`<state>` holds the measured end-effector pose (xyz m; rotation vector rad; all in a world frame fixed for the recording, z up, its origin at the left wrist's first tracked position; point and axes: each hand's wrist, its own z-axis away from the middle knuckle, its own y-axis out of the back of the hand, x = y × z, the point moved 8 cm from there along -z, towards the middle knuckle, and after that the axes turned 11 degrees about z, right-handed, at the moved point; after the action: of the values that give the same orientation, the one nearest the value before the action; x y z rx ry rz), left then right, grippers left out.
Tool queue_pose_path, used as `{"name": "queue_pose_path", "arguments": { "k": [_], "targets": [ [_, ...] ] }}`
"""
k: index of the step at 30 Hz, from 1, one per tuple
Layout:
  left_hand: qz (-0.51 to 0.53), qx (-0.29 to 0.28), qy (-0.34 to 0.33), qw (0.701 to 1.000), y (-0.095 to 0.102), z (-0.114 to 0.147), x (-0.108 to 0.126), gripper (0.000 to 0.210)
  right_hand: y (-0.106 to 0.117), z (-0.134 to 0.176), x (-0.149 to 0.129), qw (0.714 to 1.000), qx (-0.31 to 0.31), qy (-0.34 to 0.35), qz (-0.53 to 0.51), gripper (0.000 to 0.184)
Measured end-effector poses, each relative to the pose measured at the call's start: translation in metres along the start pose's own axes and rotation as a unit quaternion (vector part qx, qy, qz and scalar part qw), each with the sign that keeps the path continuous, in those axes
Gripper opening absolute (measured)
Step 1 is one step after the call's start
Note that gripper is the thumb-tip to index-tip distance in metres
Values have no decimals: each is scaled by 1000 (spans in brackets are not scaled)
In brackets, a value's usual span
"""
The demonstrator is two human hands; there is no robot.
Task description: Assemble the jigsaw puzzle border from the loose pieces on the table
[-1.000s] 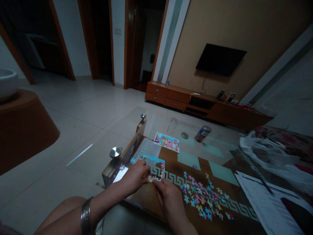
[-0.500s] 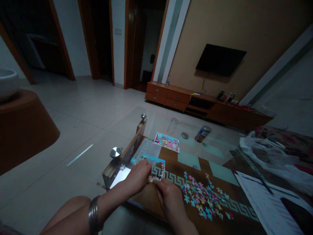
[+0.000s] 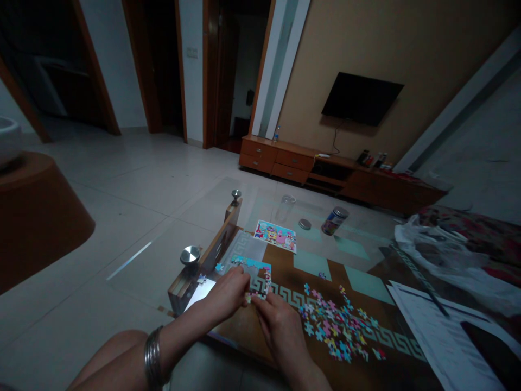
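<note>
A partly joined jigsaw border (image 3: 267, 276) lies on the glass table, with its top, right side and part of its lower edge showing. My left hand (image 3: 230, 290), a silver bangle on its wrist, is curled over the lower left of the border, its fingertips closed on a jigsaw puzzle piece (image 3: 248, 298). From the right, my right hand (image 3: 280, 323) pinches at the same lower edge, thumb and forefinger together. The fingers partly hide the pieces they touch. Loose puzzle pieces (image 3: 331, 320) are heaped to the right of my right hand.
A cartoon picture card (image 3: 275, 236) lies beyond the border. Past it stand a clear jar (image 3: 286, 207), a metal lid (image 3: 304, 224) and a printed can (image 3: 334, 221). Papers (image 3: 431, 331) and a plastic bag (image 3: 451, 260) are at right. A metal knob (image 3: 190, 254) rises at left.
The view has shifted slightly. Both hands stay at the border's lower edge, with only a small movement of the fingers there.
</note>
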<state>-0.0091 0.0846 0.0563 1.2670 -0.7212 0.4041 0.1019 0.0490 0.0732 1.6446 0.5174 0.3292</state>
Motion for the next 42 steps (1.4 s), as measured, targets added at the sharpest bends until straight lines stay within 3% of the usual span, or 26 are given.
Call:
{"name": "queue_pose_path", "arguments": {
  "k": [4, 9, 16, 21, 25, 28, 33, 36, 39, 42],
  "targets": [
    [-4, -8, -1, 1000, 0, 0, 1, 20, -5, -1, -3, 999, 3, 12, 35, 26],
    [-18, -26, 3, 1000, 2, -2, 7, 21, -11, -4, -4, 997, -36, 4, 65, 21],
    [-12, -78, 26, 997, -9, -19, 2, 26, -8, -6, -7, 997, -56, 10, 58, 21],
    [59, -31, 40, 997, 3, -28, -15, 8, -10, -3, -4, 999, -29, -2, 31, 22],
    [154, 20, 26, 987, 13, -21, -16, 8, 3, 1, 0, 996, 65, -27, -51, 18],
    [244, 8, 10, 970, 0, -14, -7, 6, 16, 4, 9, 978, 123, -68, -153, 16],
    [343, -3, -2, 939, -32, -10, 9, 10, 19, 7, 23, 965, 110, -114, -211, 11],
    [371, -2, 0, 929, -37, -11, 17, 16, 24, 10, 35, 960, 106, -136, -220, 13],
    [356, 12, -5, 934, -21, -11, 20, 18, 32, 13, 55, 959, 111, -139, -220, 15],
    [292, 79, -8, 953, 13, -11, 12, 21, 41, 20, 97, 959, 123, -167, -191, 18]
  ]
}}
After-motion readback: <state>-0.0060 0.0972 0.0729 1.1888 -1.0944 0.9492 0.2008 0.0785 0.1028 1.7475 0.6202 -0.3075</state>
